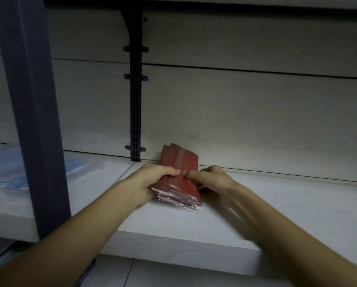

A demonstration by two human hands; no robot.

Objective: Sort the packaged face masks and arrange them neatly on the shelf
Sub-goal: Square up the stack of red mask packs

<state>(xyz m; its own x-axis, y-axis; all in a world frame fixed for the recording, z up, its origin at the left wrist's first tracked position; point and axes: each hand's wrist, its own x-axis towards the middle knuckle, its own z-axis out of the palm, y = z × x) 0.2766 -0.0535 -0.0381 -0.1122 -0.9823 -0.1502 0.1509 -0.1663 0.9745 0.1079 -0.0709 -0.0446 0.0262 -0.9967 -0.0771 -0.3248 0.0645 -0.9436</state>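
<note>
Two hands, left (150, 181) and right (211, 180), thumbs pinching red mask packs (179, 183) on white shelf (256, 204), forearms outstretched.

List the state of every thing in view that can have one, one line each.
Stack of red packaged face masks: lying on the shelf near the back wall, edges fanned, held from both sides.
Left hand: grip curled round the stack's left side.
Right hand: grip pinching the stack's right side.
Blue packaged face masks: lying flat on the left shelf section, untouched.
Shelf: holding the red stack.
</note>
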